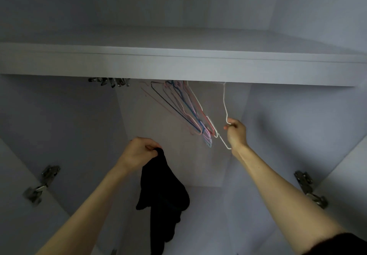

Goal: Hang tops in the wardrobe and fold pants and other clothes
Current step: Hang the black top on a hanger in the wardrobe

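Risk: white hanger (225, 103), pinched in right hand (236, 133), may snag neighbouring hanger bundle (188, 111); black top (162, 191), bunched in left hand (139, 151), may slip.

The rail and the hooks of the coloured hangers (184, 107) are hidden behind the front edge of the shelf (178, 70). The top of the white hanger (225, 103) is likewise lost under that edge. The fingers (231, 125) of the right hand (236, 133) are mostly concealed behind its back, and part of the white wire is covered by the palm. The lower end of the black garment (162, 195) is cut off by the bottom edge, as is the dark sleeve (341, 244) at the lower right. The metal clips (109, 81) under the shelf are blurred and cannot be made out. The left hinge (42, 184) is smeared.
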